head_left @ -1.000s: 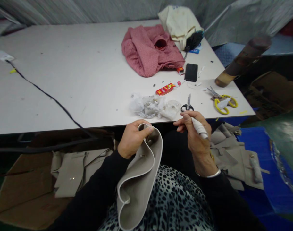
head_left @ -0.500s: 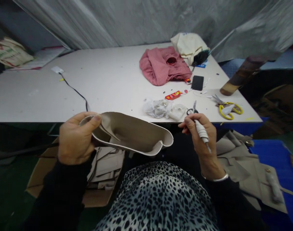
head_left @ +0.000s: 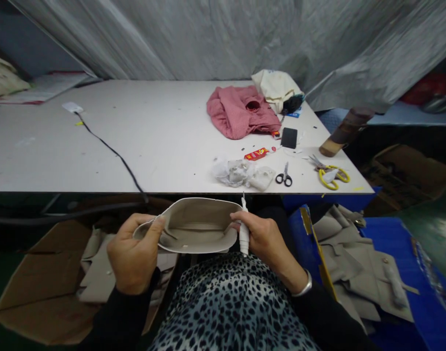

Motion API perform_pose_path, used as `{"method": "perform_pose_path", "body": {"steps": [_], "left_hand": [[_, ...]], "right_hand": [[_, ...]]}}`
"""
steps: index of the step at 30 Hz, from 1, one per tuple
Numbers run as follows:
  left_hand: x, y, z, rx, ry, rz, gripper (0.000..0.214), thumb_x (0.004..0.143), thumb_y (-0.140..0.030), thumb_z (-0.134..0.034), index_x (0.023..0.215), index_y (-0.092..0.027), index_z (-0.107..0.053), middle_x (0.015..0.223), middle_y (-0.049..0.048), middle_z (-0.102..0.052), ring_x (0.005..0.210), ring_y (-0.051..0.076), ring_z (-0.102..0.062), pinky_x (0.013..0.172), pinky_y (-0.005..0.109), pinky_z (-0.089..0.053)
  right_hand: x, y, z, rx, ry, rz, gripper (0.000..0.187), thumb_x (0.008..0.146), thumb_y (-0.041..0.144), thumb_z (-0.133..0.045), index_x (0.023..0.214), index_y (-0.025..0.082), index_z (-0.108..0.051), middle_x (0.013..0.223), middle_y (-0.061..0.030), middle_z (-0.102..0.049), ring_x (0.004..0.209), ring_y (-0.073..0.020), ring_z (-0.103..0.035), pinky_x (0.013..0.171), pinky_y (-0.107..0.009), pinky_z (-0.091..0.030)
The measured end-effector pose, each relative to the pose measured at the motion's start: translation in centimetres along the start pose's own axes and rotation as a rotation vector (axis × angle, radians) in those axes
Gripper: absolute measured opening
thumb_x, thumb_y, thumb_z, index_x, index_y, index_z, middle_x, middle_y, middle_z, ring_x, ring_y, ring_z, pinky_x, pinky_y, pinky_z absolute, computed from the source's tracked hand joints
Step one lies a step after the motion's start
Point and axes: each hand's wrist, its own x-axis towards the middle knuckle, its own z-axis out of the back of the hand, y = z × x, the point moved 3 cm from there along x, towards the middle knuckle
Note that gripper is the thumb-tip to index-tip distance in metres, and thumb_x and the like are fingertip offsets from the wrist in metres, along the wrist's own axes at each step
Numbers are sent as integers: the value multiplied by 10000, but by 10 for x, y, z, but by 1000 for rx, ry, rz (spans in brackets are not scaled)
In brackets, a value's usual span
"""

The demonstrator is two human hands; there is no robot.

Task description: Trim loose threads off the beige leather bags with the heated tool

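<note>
A beige pouch [head_left: 197, 246] is held over my lap, its mouth spread and facing me so that the inside shows. My left hand [head_left: 135, 253] pinches its left end, thumb on top. At the right end, my right hand [head_left: 269, 239] touches the rim with its fingertips. That same hand grips a slim tool with a white-wrapped handle [head_left: 244, 236], standing nearly upright with a thin tip above; its exact kind is unclear. Just beyond on the table lie small black scissors [head_left: 284, 176] and crumpled clear plastic with pale pieces [head_left: 241, 174].
On the white table [head_left: 164, 136] are yellow-handled scissors [head_left: 333, 176], a red packet [head_left: 255, 154], a black card-like item [head_left: 289, 138], pink cloth [head_left: 233, 112] and a brown bottle [head_left: 342, 134]. A cardboard box [head_left: 43, 287] and a blue bin [head_left: 387, 234] hold beige pieces.
My right hand has come left to the pouch's right end, bringing the white-wrapped tool upright. The pouch has tilted, showing more of its inside. The view has shifted slightly.
</note>
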Motion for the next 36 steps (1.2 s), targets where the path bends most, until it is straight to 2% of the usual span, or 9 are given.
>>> {"method": "perform_pose_path", "body": {"steps": [3, 6, 12, 16, 22, 27, 31, 36], "left_hand": [[2, 7, -4, -1, -32, -17, 177, 831, -365, -778, 772, -207, -721, 653, -33, -647, 606, 155, -582, 580, 258, -425], [0, 13, -6, -5, -41, -59, 185, 824, -356, -790, 749, -207, -711, 665, -36, -655, 618, 151, -595, 603, 264, -433], [-9, 17, -8, -22, -34, -146, 210, 834, -310, -797, 710, -196, -672, 699, -30, -649, 651, 141, -606, 636, 264, -442], [-14, 23, -10, -5, -11, -188, 199, 856, -282, -787, 725, -196, -664, 733, -23, -646, 705, 151, -619, 697, 276, -454], [-19, 31, -9, 3, 20, -189, 185, 874, -274, -776, 747, -203, -662, 758, -18, -648, 734, 162, -619, 735, 294, -453], [-18, 29, -5, 15, 4, -145, 189, 882, -302, -763, 751, -208, -664, 762, -18, -651, 738, 167, -624, 748, 295, -465], [-16, 33, 0, 11, 4, -57, 177, 876, -348, -763, 792, -211, -687, 779, -17, -673, 755, 175, -634, 744, 297, -461], [-13, 47, 8, 17, -28, -3, 184, 881, -377, -748, 813, -216, -690, 792, -17, -675, 775, 185, -629, 739, 304, -446]], "right_hand": [[2, 6, -9, -205, 113, -27, 160, 1020, 299, -688, 1174, 257, -679, 1095, -44, -797, 854, -228, -784, 651, -267, -482], [4, 10, -16, -245, 152, -67, 124, 1002, 322, -720, 1089, 257, -660, 980, -12, -789, 823, -217, -767, 644, -264, -437], [7, 9, -28, -240, 57, -198, 302, 885, 353, -847, 1023, 243, -601, 836, 1, -703, 741, -209, -671, 639, -276, -385], [4, 5, -35, -214, -20, -193, 241, 907, 194, -789, 1019, 234, -579, 852, -3, -660, 787, -208, -643, 687, -280, -400], [0, 5, -39, -171, -74, -159, 218, 931, 216, -752, 1004, 233, -547, 837, 3, -608, 770, -203, -598, 693, -288, -397], [-3, 8, -39, -140, -156, -114, 220, 926, 149, -654, 1074, 231, -514, 888, -7, -581, 731, -189, -556, 681, -289, -401], [-9, 8, -40, -44, -199, -166, 290, 914, 177, -660, 1142, 242, -495, 899, 10, -559, 669, -164, -514, 646, -279, -399], [-14, 12, -38, 126, -265, -236, 301, 909, 216, -702, 1122, 253, -493, 918, 21, -546, 743, -161, -554, 703, -279, -444]]}}
